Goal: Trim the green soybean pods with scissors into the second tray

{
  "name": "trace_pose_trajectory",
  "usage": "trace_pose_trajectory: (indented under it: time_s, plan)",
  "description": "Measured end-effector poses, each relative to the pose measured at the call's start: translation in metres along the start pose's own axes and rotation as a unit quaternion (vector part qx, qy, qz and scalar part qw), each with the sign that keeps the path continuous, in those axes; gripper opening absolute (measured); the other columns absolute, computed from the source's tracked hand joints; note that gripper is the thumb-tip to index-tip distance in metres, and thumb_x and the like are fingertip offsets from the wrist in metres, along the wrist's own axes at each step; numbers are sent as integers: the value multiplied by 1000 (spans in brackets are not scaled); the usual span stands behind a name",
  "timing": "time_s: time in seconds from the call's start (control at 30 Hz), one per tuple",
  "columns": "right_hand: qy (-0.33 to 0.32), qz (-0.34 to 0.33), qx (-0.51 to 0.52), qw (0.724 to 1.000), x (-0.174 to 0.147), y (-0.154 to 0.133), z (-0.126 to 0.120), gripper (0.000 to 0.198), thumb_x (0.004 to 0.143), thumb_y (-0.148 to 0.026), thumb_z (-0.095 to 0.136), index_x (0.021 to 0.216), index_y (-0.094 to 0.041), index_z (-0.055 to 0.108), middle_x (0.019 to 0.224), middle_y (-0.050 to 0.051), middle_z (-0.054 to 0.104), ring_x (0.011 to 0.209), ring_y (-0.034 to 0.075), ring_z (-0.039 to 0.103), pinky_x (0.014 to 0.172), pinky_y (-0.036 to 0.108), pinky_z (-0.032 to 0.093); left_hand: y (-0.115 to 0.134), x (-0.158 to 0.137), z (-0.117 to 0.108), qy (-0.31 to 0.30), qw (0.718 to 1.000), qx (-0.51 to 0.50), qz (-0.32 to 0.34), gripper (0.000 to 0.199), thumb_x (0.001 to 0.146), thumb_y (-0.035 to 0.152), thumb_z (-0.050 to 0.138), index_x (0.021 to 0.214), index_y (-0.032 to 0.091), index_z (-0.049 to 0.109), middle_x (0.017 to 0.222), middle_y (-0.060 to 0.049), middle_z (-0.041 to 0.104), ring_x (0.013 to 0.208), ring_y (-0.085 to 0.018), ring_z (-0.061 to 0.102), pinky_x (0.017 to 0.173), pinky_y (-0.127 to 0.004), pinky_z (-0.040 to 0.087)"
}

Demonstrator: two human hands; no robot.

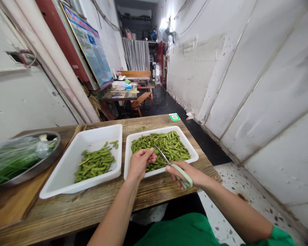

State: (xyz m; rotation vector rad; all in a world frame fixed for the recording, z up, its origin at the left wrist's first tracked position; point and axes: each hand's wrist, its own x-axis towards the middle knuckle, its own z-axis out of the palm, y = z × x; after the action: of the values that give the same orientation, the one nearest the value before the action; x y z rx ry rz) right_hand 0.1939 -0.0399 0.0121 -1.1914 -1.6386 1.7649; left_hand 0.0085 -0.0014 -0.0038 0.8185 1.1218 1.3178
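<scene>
My right hand point(181, 172) is closed around the pale green handles of a pair of scissors point(162, 154). The blades point up and left, slightly apart, with their tips beside the fingertips of my left hand point(141, 162). Those left fingers are pinched together; anything between them is too hidden to make out. Both hands are over the near part of the right white tray point(192, 155), which is filled with green soybean pods point(173, 145). To the left, a second white tray point(64, 164) holds a smaller heap of pods point(97, 164).
A metal basin point(58, 148) with bagged green vegetables point(17, 164) stands at the left on a wooden board point(23, 205). A QR-code card point(174, 117) lies at the table's far right corner. Beyond are a cluttered table point(120, 94) and a wooden bench point(143, 98).
</scene>
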Motion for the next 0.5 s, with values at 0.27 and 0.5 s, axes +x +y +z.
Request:
trace_pose_trajectory:
  time_s: [0.27, 0.5]
  plan:
    - [20, 2, -20, 1000, -1, 2, 0, 41, 70, -56, 57, 68, -18, 43, 49, -8, 41, 33, 5, 41, 26, 14, 36, -5, -2, 3, -21, 999, 28, 6, 28, 60, 33, 73, 65, 11, 57, 58, -4, 65, 53, -10, 59, 58, -23, 51]
    - [36, 15, 25, 999, -7, 9, -13, 41, 72, -56, 57, 71, -17, 43, 54, -7, 43, 36, 4, 42, 30, 14, 37, 27, 1, -62, 287, 837, 365, 291, 31, 77, 29, 53, 101, 13, 63, 100, -12, 64, 95, -24, 58, 88, -42, 42]
